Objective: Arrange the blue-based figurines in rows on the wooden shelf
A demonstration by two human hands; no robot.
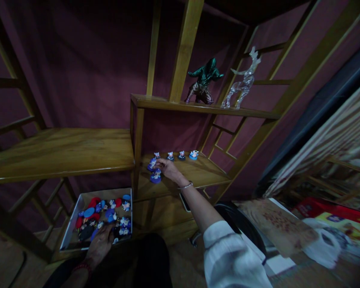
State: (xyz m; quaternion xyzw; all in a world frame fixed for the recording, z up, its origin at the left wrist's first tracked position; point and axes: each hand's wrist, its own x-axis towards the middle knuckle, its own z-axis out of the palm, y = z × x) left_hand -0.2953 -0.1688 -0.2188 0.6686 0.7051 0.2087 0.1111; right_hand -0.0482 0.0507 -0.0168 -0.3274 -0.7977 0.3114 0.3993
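Note:
My right hand (169,169) reaches onto the low shelf, its fingers closed on a small purple toy figurine (151,164). Just in front of it stands another purple figurine (155,176). Behind them, several small figurines (171,156) form a row, with a light-blue one (193,155) at the right end. My left hand (101,243) is down in an open cardboard box (66,232) at the lower left, its fingers curled among the toys; what they hold is hidden in shadow. Several figurines and round bases (89,212) in red, blue and black fill the box.
A wooden shelf board (60,148) juts out above the box. On the upper shelf stand a green hooded statuette (204,80) and a clear deer figure (241,84). To the right are a black round-edged object (243,224), a brown paper bag (279,228) and a plastic bag (322,242).

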